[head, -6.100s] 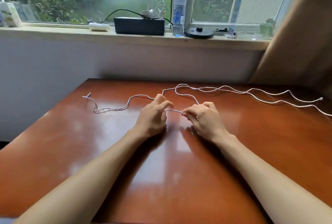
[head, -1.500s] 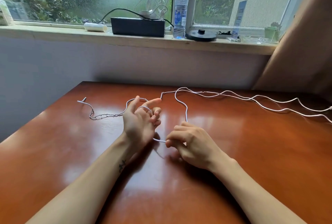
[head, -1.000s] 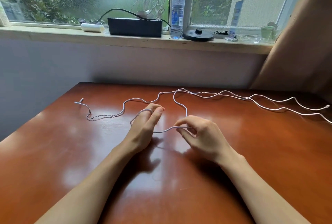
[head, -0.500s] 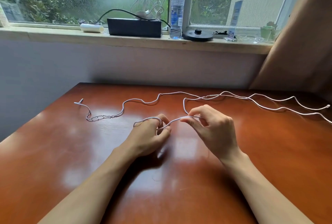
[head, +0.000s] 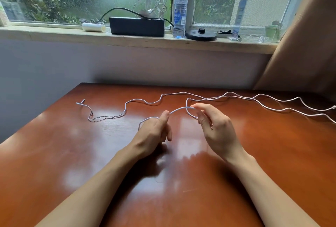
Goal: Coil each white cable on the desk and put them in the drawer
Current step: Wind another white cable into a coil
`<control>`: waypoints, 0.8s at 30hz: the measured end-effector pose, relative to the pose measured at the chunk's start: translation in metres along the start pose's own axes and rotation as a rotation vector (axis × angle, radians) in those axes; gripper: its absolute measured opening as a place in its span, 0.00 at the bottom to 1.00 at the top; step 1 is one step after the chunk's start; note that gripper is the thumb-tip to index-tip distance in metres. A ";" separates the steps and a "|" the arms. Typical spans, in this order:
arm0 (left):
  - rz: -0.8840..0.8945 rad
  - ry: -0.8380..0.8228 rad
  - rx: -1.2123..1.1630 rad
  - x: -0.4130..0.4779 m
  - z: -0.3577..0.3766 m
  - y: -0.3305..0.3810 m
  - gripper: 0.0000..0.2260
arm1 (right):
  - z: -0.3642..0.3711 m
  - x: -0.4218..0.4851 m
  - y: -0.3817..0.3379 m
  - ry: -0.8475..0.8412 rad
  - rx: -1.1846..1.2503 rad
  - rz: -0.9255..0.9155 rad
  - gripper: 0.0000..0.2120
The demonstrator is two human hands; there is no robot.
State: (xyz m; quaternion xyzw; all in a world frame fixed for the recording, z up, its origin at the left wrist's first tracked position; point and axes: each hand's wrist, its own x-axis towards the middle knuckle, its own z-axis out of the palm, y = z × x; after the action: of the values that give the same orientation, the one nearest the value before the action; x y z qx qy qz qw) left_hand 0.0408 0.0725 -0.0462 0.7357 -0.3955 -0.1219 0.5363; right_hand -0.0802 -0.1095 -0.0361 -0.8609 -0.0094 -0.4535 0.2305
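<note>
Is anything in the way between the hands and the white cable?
No, nothing. The left hand and right hand both pinch the cable, and the rest of it lies loose on the desk. The drawer is not in view.

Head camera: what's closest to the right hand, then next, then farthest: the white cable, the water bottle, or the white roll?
1. white cable: pinched in the right hand, just above the desk.
2. water bottle: upright on the windowsill, behind the hand.
3. white roll: lying far left on the windowsill.
</note>
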 end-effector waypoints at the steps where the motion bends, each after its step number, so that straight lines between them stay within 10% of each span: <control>1: -0.021 0.006 -0.094 0.000 0.000 0.004 0.31 | 0.000 -0.001 0.001 -0.013 0.007 0.031 0.11; 13: 0.040 -0.053 0.160 -0.005 0.001 0.005 0.29 | -0.003 -0.001 -0.010 0.003 0.102 0.145 0.05; 24: -0.094 -0.099 -0.564 0.001 -0.004 0.016 0.30 | 0.003 -0.007 -0.002 -0.159 0.070 0.194 0.10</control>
State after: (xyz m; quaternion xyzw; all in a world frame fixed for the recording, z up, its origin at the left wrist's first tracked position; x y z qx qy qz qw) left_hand 0.0370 0.0722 -0.0307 0.5681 -0.3371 -0.2873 0.6936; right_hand -0.0823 -0.1053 -0.0419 -0.8825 0.0398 -0.3588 0.3015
